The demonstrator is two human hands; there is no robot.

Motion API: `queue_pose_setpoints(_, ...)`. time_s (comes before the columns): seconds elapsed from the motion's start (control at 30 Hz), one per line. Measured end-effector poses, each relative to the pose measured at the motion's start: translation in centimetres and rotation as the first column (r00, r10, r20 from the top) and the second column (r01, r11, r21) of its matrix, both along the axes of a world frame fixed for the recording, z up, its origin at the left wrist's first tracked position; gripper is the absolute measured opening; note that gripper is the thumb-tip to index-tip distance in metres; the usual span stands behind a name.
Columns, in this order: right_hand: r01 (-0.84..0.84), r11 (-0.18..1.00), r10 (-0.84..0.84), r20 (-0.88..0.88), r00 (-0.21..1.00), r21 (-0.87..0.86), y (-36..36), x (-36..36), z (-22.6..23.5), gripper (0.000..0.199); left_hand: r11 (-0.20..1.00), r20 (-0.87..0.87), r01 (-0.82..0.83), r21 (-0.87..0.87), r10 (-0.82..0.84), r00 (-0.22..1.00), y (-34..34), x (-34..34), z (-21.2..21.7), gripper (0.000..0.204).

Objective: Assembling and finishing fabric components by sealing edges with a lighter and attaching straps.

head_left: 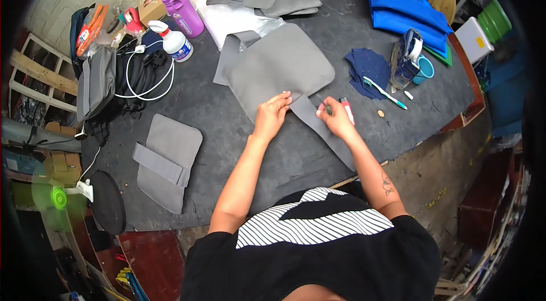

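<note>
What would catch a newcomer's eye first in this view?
Probably the bright blue fabric tote bags, piled at the far right of the black tabletop. Next, the glossy purple plastic bottle at the far left, behind a white spray bottle. Centrally, a large flat grey panel with rounded corners stands out, the left hand at its near edge and the right hand beside its long grey strap.

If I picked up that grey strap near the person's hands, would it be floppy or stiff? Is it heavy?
The strap would probably be floppy, because it looks like a thin cloth band. It's likely light, since it's narrow and thin. And it probably wouldn't roll if pushed, as it's flat, not round.
</note>
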State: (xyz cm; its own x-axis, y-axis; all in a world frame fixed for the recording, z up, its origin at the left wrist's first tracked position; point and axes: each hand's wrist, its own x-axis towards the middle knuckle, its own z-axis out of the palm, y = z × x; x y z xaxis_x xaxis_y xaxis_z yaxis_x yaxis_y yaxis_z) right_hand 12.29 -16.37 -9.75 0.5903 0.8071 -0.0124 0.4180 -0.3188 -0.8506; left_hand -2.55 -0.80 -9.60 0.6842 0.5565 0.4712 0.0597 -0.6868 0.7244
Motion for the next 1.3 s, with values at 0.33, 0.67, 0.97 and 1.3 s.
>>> queue_pose_setpoints(0.33, 0.076, 0.996, -0.043, 0.446, 0.894, -0.055, 1.6, -3.5, 7.5, 0.04, 0.963, -0.207, 0.25, -0.097, -0.265, 0.942, 1.5, -2.1, 1.8, 0.006)
queue_pose_setpoints(0.67, -0.138, 0.984, 0.179, 0.693, 0.698, -0.115, 3.5, -3.3, 4.4, 0.019, 0.995, -0.055, 0.09, 0.047, -0.087, 0.995, -0.6, -2.2, 0.4, 0.006)
queue_pose_setpoints(0.97, -0.218, 0.971, 0.222, 0.7, 0.679, -0.097, 3.8, -3.7, 5.0, 0.011, 0.999, -0.043, 0.025, -0.044, -0.027, 0.999, -0.8, -1.7, 0.4, 0.006)
queue_pose_setpoints(1.3, -0.208, 0.973, 0.087, 0.683, 0.726, 0.097, 3.9, -3.7, 4.7, 0.012, 0.927, 0.322, -0.245, -0.283, 0.333, 0.886, -0.2, -3.4, 1.0, 0.005)
